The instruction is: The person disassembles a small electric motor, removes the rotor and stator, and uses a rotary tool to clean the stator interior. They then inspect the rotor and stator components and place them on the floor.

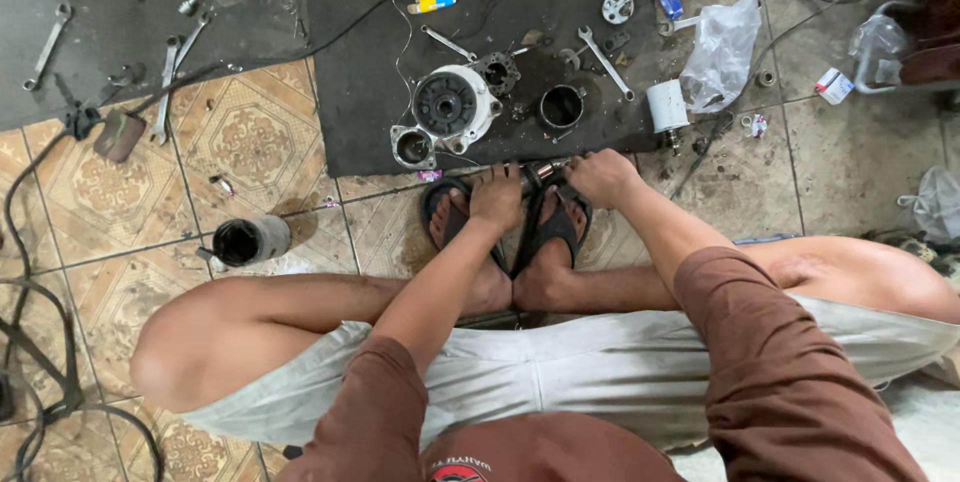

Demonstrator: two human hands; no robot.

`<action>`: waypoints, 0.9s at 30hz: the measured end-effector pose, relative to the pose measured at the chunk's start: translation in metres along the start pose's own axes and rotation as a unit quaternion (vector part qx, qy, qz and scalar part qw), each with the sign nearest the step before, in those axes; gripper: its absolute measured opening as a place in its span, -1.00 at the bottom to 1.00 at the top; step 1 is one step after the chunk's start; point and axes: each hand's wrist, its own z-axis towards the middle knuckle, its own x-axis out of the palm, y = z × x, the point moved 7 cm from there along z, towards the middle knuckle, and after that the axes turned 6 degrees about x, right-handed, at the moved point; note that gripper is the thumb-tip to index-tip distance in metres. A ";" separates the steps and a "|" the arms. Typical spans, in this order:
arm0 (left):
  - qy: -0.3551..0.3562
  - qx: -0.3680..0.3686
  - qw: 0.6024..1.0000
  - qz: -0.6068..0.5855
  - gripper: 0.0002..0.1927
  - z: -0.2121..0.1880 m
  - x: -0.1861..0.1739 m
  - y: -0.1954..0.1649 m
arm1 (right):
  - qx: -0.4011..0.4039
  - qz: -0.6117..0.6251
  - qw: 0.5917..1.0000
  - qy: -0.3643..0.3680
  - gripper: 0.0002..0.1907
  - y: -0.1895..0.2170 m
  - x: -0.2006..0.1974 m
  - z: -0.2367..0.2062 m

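Metal shaft part (545,172) lies crosswise above the sandalled feet (510,232), long axis left-right. Left hand (497,196) and right hand (600,176) each close around one end, equally near; dark mat (500,2) just beyond.

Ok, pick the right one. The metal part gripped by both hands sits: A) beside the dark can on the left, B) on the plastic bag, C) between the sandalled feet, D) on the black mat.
C: the left hand and right hand clasp the metal part just above the toes of the sandalled feet, at the near edge of the black mat.
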 end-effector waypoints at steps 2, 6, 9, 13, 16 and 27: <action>-0.043 -0.010 0.999 0.031 -0.41 0.001 -0.001 0.001 | -0.002 -0.007 1.000 0.011 -0.77 0.000 -0.002 0.003; 0.007 -0.003 1.000 0.018 -0.29 0.007 0.001 0.003 | 0.049 0.049 0.996 0.063 -0.83 -0.014 0.000 0.008; 0.033 -0.005 0.999 -0.035 -0.21 0.008 -0.004 0.005 | 0.119 0.128 0.984 0.038 -0.82 -0.039 -0.008 0.003; 0.076 -0.006 0.995 -0.065 -0.20 0.006 -0.014 0.007 | 0.085 0.252 0.957 -0.117 -0.76 -0.072 -0.041 -0.010; 0.084 0.022 0.994 -0.064 -0.21 0.002 -0.040 0.000 | 0.050 0.269 0.951 -0.142 -0.71 -0.089 -0.058 -0.029; 0.038 0.018 0.999 -0.032 -0.28 -0.050 -0.183 -0.007 | -0.101 0.373 0.889 -0.244 -0.49 -0.017 -0.114 -0.050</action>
